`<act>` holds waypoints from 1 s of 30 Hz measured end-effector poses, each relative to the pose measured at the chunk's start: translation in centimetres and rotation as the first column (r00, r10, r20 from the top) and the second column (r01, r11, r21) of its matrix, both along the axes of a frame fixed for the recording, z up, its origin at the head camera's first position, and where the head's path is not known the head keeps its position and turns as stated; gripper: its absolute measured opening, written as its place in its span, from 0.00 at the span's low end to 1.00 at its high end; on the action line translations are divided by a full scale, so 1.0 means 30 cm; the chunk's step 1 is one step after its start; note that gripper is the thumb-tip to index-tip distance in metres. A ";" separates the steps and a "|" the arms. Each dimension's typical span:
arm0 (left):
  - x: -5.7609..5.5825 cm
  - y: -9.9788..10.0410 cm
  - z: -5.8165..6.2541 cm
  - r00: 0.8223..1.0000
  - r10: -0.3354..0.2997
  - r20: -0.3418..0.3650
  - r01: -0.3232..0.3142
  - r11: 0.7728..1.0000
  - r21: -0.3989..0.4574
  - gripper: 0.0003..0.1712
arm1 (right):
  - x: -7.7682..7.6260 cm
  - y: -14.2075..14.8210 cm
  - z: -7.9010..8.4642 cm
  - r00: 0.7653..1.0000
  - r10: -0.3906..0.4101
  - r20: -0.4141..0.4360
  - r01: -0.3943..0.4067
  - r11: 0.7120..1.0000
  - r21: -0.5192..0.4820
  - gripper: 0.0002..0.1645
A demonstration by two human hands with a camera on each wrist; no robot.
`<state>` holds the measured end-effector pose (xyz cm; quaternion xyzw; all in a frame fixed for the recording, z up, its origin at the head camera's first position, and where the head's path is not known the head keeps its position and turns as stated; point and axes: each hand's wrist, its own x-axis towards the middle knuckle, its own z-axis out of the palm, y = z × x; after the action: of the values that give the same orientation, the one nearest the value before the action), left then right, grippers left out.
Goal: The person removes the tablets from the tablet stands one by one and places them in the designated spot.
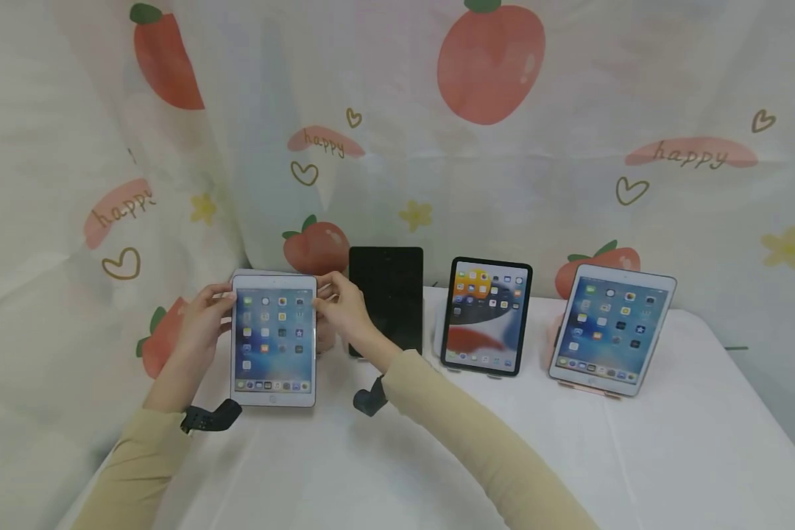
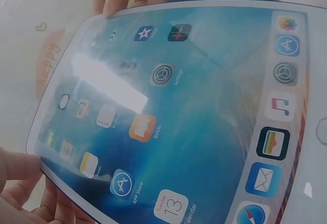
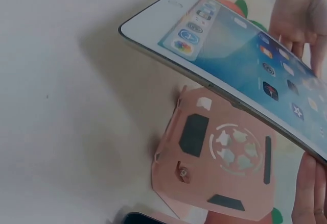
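A white tablet (image 1: pixel 274 338) with a lit screen of app icons is held upright between both hands. My left hand (image 1: pixel 202 331) grips its left edge near the top, thumb at the front border and fingers toward the back. On the opposite edge, my right hand (image 1: pixel 347 313) pinches the upper corner area. The left wrist view shows the same tablet (image 2: pixel 204 106) close up with glare on its glass. Behind it in the right wrist view stands a pink tablet stand (image 3: pixel 202 168) with dark pads and a round cutout, apart from the tablet's lower end.
To the right stand a dark-screened black tablet (image 1: pixel 397 309), a black-bordered lit tablet (image 1: pixel 486 316) and another white tablet (image 1: pixel 612 331), the latter two tilted back on stands. A white cloth covers the table (image 1: pixel 437 464). A strawberry-printed curtain (image 1: pixel 536 191) hangs behind.
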<state>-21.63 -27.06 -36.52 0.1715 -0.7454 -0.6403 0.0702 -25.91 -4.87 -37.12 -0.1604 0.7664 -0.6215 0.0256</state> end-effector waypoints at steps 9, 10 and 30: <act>0.029 -0.013 -0.032 0.996 -0.043 0.078 0.048 0.996 -0.072 0.19 | 0.030 0.003 -0.047 1.000 -0.012 0.024 0.012 1.000 0.005 0.11; 0.032 -0.012 -0.035 0.995 -0.043 0.086 0.050 0.995 -0.081 0.20 | 0.035 0.003 -0.052 0.999 -0.011 0.034 0.011 1.000 0.005 0.10; 0.063 -0.034 -0.137 0.967 -0.122 0.224 0.160 0.974 -0.159 0.23 | 0.115 0.006 -0.135 0.959 0.021 0.282 0.004 0.996 -0.086 0.13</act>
<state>-19.73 -28.09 -40.63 0.1784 -0.8125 -0.5535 -0.0409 -22.45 -4.69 -41.17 -0.0743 0.7269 -0.6701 0.1305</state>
